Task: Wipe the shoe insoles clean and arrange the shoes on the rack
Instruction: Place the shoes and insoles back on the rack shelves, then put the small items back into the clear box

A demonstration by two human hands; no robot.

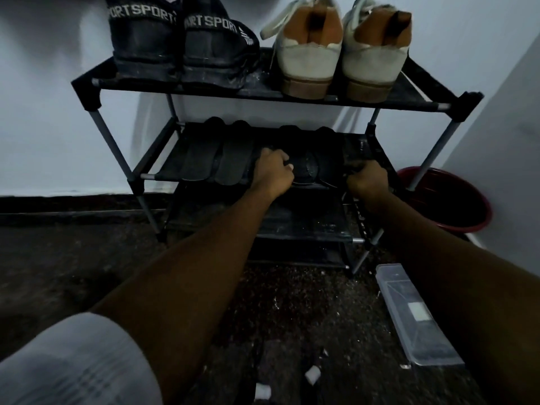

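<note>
Room: pale wall behind, dark speckled floor (pixel 292 302) below, dim light all round.
Rack: the black rack (pixel 263 104) with metal legs stands against the wall, its shelves stacked and facing me.
Top shelf: black sport shoes (pixel 181 48) on the left, tan-and-white shoes (pixel 342 57) on the right, both pairs heels toward me.
Middle shelf, left: two dark insoles (pixel 217 159) lie flat side by side, toes toward the wall.
Middle shelf, right: a dark shoe (pixel 305 169) sits just beside the insoles, heel toward me (another dark shape lies next to it, too dim to make out).
Left hand: my left hand (pixel 274 172) is at that shoe's heel, fingers (pixel 280 157) curled over its back edge and gripping it.
Right hand: my right hand (pixel 368 182) is at the front right of the same shelf, knuckles up. Its fingers go into shadow, so I cannot tell whether they hold anything.
Floor, right: a red bucket (pixel 458 200) stands behind the rack's right leg. A clear plastic box (pixel 418 314) lies beside my right forearm.
Floor, near: small white scraps (pixel 312 375).
Lower left: my grey sleeve (pixel 73 361).
</note>
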